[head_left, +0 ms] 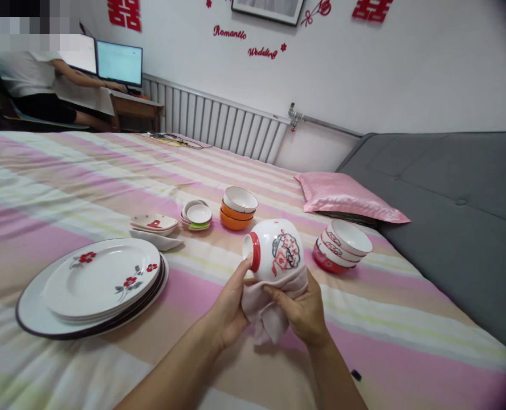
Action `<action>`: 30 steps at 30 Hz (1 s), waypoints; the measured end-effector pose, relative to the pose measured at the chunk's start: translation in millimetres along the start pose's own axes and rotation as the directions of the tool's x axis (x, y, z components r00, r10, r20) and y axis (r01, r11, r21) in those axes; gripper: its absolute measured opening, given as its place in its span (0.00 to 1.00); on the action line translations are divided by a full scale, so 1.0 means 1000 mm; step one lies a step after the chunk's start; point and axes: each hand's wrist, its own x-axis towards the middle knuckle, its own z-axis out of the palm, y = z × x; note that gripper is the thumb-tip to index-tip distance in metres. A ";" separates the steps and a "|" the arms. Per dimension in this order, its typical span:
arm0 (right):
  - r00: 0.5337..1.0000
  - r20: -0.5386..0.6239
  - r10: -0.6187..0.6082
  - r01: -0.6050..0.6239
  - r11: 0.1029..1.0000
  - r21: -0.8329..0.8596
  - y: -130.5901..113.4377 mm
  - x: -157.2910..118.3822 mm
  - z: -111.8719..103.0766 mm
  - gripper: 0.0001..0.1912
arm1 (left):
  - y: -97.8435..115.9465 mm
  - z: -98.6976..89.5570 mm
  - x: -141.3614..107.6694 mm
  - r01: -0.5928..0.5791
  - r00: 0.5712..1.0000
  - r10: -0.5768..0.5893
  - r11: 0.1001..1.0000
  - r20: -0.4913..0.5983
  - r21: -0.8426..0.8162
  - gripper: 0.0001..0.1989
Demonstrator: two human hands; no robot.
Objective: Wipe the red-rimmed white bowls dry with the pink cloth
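A white bowl [288, 246] with a red foot ring and a red-and-black blossom print is held tipped on its side above the bed. My left hand [231, 302] is closed on it, thumb at the foot ring and the other fingers partly hidden beneath. A pale greyish-pink cloth [266, 312] is bunched in my right hand [306, 307], which presses it against the bowl's lower side. To the right of the hands stands a stack of patterned bowls [342, 245]. Orange bowls with white insides [238, 213] are stacked just behind.
On the left lie stacked plates [103, 279] with red flowers. Small dishes [154, 222] and little bowls [197, 215] sit behind them. A pink pillow [349, 196] rests by the grey headboard [449, 199]. Cables [178, 139] lie at the far edge; a person [31, 80] sits at a desk.
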 end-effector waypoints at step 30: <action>0.899 0.413 -0.147 0.366 0.772 -0.520 -0.028 0.010 -0.032 0.22 | 0.012 -0.020 0.011 -0.475 0.846 0.442 0.879 -0.299 -0.045 0.15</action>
